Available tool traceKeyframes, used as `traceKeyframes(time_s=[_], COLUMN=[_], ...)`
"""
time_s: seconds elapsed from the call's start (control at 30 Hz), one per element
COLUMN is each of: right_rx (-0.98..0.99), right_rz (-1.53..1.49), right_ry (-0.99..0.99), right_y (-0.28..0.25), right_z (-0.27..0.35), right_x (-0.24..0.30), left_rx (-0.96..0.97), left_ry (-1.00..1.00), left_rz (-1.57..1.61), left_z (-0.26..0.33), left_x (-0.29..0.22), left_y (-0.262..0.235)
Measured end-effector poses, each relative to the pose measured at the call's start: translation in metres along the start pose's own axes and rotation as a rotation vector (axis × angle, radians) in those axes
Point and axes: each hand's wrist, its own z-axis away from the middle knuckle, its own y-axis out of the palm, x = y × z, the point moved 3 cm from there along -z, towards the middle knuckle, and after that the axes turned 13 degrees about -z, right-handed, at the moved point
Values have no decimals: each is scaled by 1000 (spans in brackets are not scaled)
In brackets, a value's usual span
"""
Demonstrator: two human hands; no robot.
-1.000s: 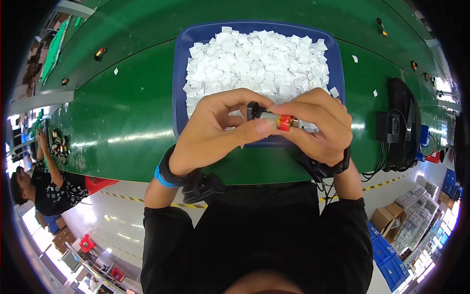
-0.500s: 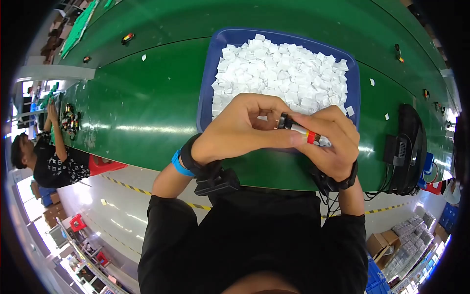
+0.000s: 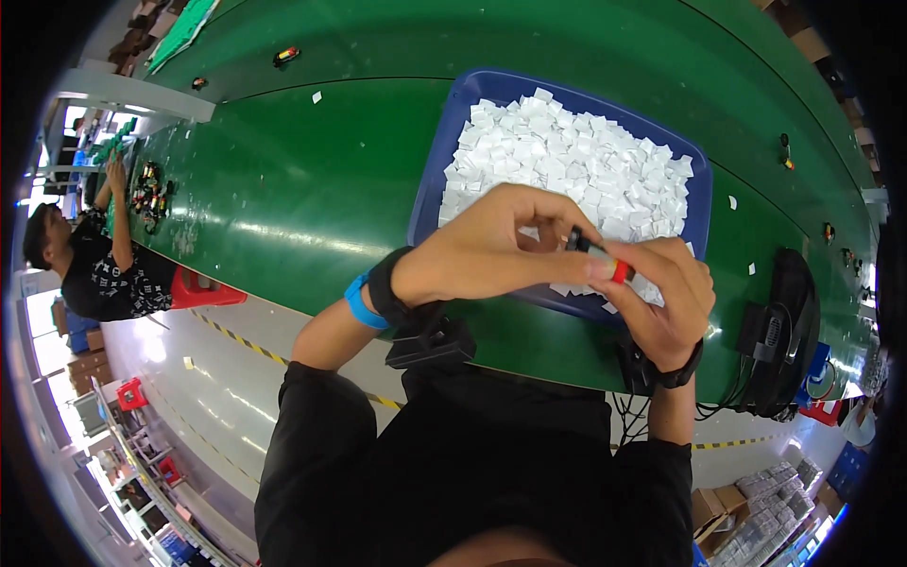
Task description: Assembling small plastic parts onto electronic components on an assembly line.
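In front of my chest, above the near edge of a blue tray point(image 3: 434, 180), both hands meet on a small cylinder point(image 3: 624, 272) with a black end and a red band. My left hand point(image 3: 501, 248) pinches it from the left, with the thumb along its side and the fingers curled behind. From the right, my right hand point(image 3: 673, 298) closes its thumb and index finger around the banded end. Fingers hide much of the cylinder, and its exact kind cannot be made out. Many small white square pieces point(image 3: 567, 165) heap up in the tray.
The tray stands on a green table point(image 3: 312, 189). Small dark cylinders with coloured bands point(image 3: 286, 57) lie at the back and sides. A black bag-like object point(image 3: 789, 331) with cables sits at the right. Another person point(image 3: 99, 260) works at the far left.
The view has turned slightly, so the tray and table things appear shifted right and tilted. Both hands still hold the cylinder, and my fingers now cover more of its banded end.
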Motion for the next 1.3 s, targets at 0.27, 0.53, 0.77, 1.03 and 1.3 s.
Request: traceKeyframes(time_s=[0.27,0.53,0.77,1.03,1.3], right_rx=[-250,-123,-22,-114,-319], right_rz=[-228,-236,-131,672,1199], right_ry=[293,232,486,1063,526], right_y=[-3,-7,-60,-282,-411], right_z=[7,9,-32,-25,98], right_x=[-8,-19,-27,-320,-388], left_rx=[-621,-733,-712,-307,-270], left_ry=[-13,-439,63,101,128], left_rz=[-454,-693,123,23,165], left_z=[-83,-107,-73,-71,-61], left_x=[25,121,69,1,-1], left_y=[-223,-310,-264,-167,-163])
